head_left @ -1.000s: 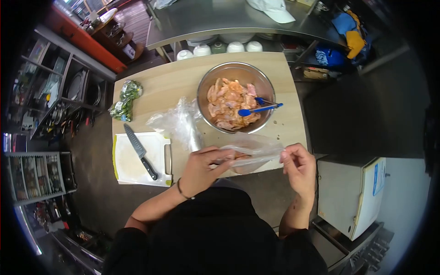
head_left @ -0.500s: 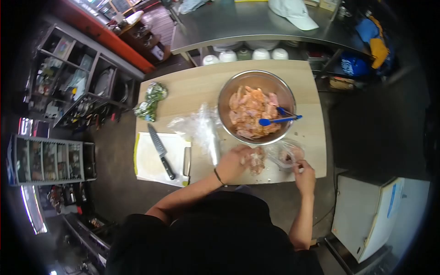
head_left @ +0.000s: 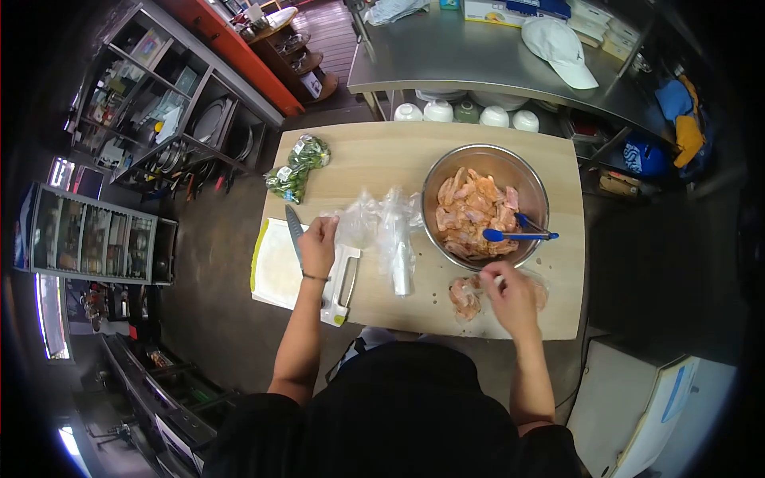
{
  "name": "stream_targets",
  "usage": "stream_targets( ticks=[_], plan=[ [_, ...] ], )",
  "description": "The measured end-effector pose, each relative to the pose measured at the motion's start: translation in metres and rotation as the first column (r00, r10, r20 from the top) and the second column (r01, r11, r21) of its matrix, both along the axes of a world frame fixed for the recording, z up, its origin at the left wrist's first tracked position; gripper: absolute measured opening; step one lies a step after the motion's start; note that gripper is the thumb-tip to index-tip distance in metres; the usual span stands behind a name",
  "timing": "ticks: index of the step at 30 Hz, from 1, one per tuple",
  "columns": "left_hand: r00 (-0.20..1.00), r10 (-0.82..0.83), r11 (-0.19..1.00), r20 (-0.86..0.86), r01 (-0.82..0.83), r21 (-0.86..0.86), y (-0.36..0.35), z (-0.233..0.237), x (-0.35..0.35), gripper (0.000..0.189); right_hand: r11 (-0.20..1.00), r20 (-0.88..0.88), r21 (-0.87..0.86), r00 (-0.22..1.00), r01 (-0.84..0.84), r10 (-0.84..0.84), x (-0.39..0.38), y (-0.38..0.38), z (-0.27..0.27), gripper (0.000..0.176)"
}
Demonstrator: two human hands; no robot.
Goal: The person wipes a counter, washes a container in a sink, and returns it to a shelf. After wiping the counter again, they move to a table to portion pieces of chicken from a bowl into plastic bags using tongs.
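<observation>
My left hand (head_left: 318, 247) is over the cutting board (head_left: 275, 267), its fingers pinched at the edge of a clear plastic bag (head_left: 358, 227). Beneath that hand lies a knife (head_left: 294, 225), its handle mostly hidden. A roll of clear bags (head_left: 401, 271) rests beside it on the table. My right hand (head_left: 514, 299) has its fingers curled together just below the steel bowl (head_left: 431, 219); I cannot tell what they hold. Bagged raw meat (head_left: 464, 299) lies by its fingertips, and another bagged portion (head_left: 542, 293) is partly behind the hand. Raw meat pieces (head_left: 478, 207) and blue-tipped tongs (head_left: 518, 235) are in the bowl.
Bagged green vegetables (head_left: 299, 167) sit at the wooden table's (head_left: 370, 151) back left. Behind it stands a steel counter (head_left: 470, 64) with a white cap (head_left: 558, 52), and white bowls (head_left: 438, 111) underneath. Shelving (head_left: 175, 103) is at left, a white cabinet (head_left: 629, 398) at right.
My left hand has moved left from the bagged meat to the plastic bag over the cutting board. My right hand has shifted inward and up toward the bowl's rim. The view has shifted too.
</observation>
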State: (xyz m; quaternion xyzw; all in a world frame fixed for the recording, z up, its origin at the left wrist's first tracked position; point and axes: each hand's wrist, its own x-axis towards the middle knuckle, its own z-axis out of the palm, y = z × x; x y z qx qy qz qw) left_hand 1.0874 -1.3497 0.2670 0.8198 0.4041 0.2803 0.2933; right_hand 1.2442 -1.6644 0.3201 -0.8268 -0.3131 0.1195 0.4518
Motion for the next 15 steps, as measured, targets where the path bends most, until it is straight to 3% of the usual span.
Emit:
stream_targets(
  ticks=[1,3,4,6,7,8,9,11,12,14,15],
  plan=[
    [0.992,-0.013,0.999,0.126,0.018,-0.041,-0.005,0.018,-0.006,0.026,1.000,-0.001,0.000,1.000,-0.012,0.012,-0.008,0.009,-0.003,0.010],
    [0.954,-0.051,0.976,0.294,0.111,-0.190,-0.014,0.049,-0.023,0.030,0.975,-0.175,-0.033,0.962,-0.220,0.211,-0.023,0.028,-0.013,0.020],
    [0.955,-0.042,0.977,0.294,0.102,-0.189,-0.021,0.062,-0.029,0.030,0.973,-0.175,-0.033,0.960,-0.229,0.220,-0.033,0.040,-0.016,0.020],
    [0.881,-0.129,0.842,0.455,0.340,-0.418,-0.038,0.080,-0.032,0.031,0.968,-0.107,0.140,0.969,-0.208,0.223,-0.055,0.064,-0.020,0.031],
    [0.882,-0.143,0.804,0.449,0.368,-0.467,-0.046,0.083,-0.032,0.030,0.968,-0.104,0.136,0.969,-0.209,0.224,-0.065,0.075,-0.025,0.031],
    [0.829,-0.189,0.719,0.527,0.482,-0.501,-0.054,0.085,-0.031,0.026,0.921,-0.479,0.367,0.822,-0.131,0.308,-0.072,0.085,-0.032,0.035],
    [0.822,-0.260,0.680,0.507,0.528,-0.508,-0.056,0.080,-0.030,0.025,0.847,-0.732,0.530,0.529,0.047,0.429,-0.076,0.092,-0.037,0.040],
    [0.811,-0.311,0.572,0.495,0.576,-0.584,-0.063,0.074,-0.028,0.018,0.833,-0.741,0.539,0.540,0.124,0.399,-0.079,0.102,-0.045,0.036],
    [0.805,-0.314,0.560,0.503,0.585,-0.587,-0.063,0.068,-0.030,0.018,0.809,-0.750,0.554,0.541,0.196,0.382,-0.077,0.104,-0.047,0.033],
    [0.883,-0.300,0.756,0.361,0.451,-0.474,-0.056,0.050,-0.034,0.015,0.819,-0.752,0.535,0.559,0.208,0.349,-0.064,0.095,-0.049,0.029],
    [0.908,-0.211,0.800,0.362,0.373,-0.471,-0.054,0.044,-0.034,0.013,0.827,-0.755,0.520,0.567,0.212,0.329,-0.058,0.089,-0.049,0.028]
  ],
)
